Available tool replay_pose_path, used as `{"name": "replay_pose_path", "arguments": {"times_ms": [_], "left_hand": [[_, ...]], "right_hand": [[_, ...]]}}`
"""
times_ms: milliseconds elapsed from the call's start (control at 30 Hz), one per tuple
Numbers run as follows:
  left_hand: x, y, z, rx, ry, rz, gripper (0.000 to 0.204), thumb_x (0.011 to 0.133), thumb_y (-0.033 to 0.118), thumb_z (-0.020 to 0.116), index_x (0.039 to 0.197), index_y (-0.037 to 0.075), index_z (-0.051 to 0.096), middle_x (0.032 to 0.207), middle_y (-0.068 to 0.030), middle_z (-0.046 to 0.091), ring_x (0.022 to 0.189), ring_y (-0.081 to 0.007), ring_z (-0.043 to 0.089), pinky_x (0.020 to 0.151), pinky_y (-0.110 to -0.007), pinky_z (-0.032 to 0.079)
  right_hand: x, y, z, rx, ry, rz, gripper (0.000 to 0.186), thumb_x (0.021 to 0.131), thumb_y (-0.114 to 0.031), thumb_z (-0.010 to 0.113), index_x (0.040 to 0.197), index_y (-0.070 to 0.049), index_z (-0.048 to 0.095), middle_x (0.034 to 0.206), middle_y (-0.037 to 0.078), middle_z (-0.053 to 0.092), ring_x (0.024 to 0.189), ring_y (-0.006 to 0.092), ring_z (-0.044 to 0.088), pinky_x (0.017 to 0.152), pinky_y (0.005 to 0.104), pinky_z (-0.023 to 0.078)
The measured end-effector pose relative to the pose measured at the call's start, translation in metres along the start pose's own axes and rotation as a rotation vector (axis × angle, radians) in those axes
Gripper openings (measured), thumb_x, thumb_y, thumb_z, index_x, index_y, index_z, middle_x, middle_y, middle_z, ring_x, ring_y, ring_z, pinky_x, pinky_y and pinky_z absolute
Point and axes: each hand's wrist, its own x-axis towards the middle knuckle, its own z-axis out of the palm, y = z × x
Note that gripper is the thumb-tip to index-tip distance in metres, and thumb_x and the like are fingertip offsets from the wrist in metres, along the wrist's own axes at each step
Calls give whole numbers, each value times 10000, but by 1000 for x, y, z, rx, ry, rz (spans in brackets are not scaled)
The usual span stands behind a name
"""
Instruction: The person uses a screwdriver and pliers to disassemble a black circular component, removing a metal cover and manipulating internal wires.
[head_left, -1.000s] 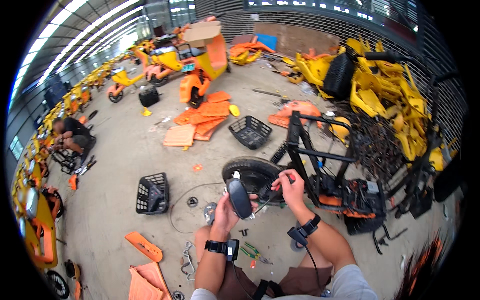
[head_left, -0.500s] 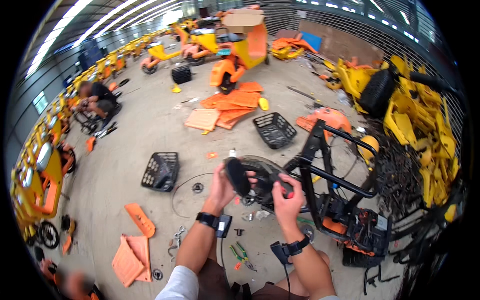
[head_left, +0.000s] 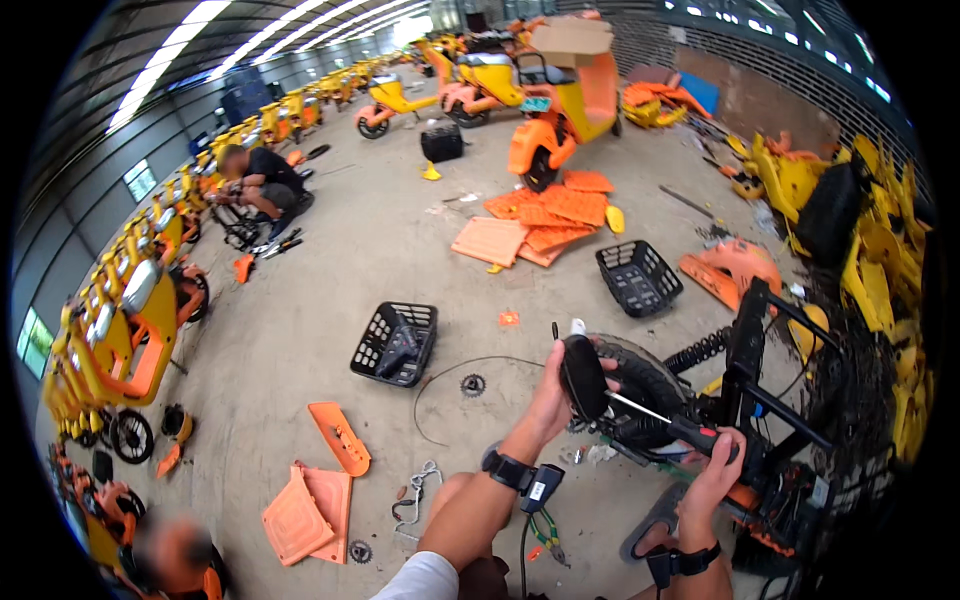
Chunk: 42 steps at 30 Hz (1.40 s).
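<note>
My left hand [head_left: 553, 390] grips a black oval mirror [head_left: 583, 375] on a thin metal stem. My right hand [head_left: 716, 465] is closed around a black handlebar grip [head_left: 690, 434] where the stem joins. Both hands are over a stripped black bike frame [head_left: 755, 385] lying on the concrete floor, with its black tyre [head_left: 640, 385] and a coil spring [head_left: 697, 349] just behind the mirror. Each wrist carries a black strap.
Two black plastic baskets [head_left: 396, 342] [head_left: 638, 277] stand on the floor ahead. Orange panels [head_left: 338, 437] lie front left, more [head_left: 540, 220] further back. Pliers [head_left: 545, 530] lie by my knee. Yellow bikes [head_left: 110, 330] line the left wall; a person [head_left: 255, 185] crouches there.
The view has swung left, so the bike frame sits further right. My left hand has carried the mirror right with it; my right hand stays on the handlebar grip.
</note>
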Motion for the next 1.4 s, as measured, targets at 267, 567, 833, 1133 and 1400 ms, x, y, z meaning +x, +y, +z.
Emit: {"name": "replay_pose_path", "arguments": {"times_ms": [267, 567, 833, 1133, 1400], "left_hand": [[-23, 30, -5, 42, 161, 109, 636, 914, 427, 561, 1340, -33, 460, 1131, -187, 646, 1047, -349, 655, 947, -434, 517], [-25, 29, -19, 379, 242, 223, 629, 861, 367, 584, 1222, -147, 557, 1086, -180, 657, 945, -271, 681, 902, -357, 524], [-27, 34, -14, 456, 226, 201, 684, 839, 388, 603, 1253, -150, 516, 1049, -189, 655, 968, -305, 674, 908, -387, 525], [-26, 27, -29, 630, 223, 271, 636, 834, 325, 597, 1262, -140, 530, 1100, -233, 663, 1027, -314, 661, 935, -376, 503], [-27, 28, -18, 735, 174, 295, 597, 827, 384, 685, 1197, -82, 628, 1071, -138, 687, 979, -199, 646, 881, -319, 498]], "right_hand": [[-6, -3, 34, 200, -70, -18, 247, 980, -154, 560, 1151, -42, 423, 1107, 243, 634, 768, 234, 685, 734, 340, 558], [-17, -1, 43, 358, -267, 266, 260, 918, -70, 594, 1152, -2, 502, 1194, 276, 602, 904, 312, 688, 835, 451, 573], [-16, -1, 43, 396, -271, 277, 260, 916, -74, 598, 1147, 1, 505, 1201, 281, 595, 905, 316, 688, 836, 451, 570], [-16, 2, 39, 439, -235, 408, 209, 966, -86, 563, 1137, 20, 509, 1149, 257, 623, 897, 315, 700, 818, 426, 586], [-11, -3, 34, 253, -208, 611, 281, 1018, -298, 499, 1069, -27, 553, 767, 105, 623, 532, 170, 591, 502, 296, 493]]}}
